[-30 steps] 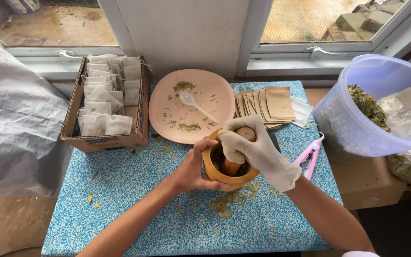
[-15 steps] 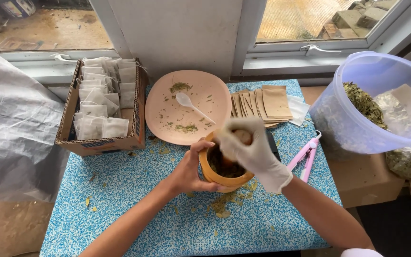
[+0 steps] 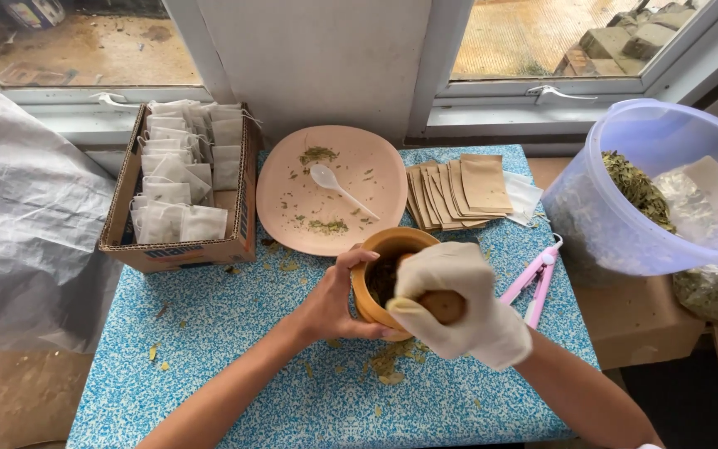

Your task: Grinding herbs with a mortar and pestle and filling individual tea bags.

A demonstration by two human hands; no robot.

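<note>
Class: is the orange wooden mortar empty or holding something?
Holding something: dark crushed leaves show inside the orange wooden mortar, beneath the gloved right hand.

Daylight enters two white-framed windows point(image 3: 542, 50) above a blue speckled table point(image 3: 234, 366).

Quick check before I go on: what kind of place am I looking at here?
Likely a small home workbench for hand-packing herbal tea, set under a window. A cardboard box holds filled tea bags, brown paper envelopes lie fanned out, and the gloved right hand works a pestle in a wooden mortar of dried leaves.
</note>
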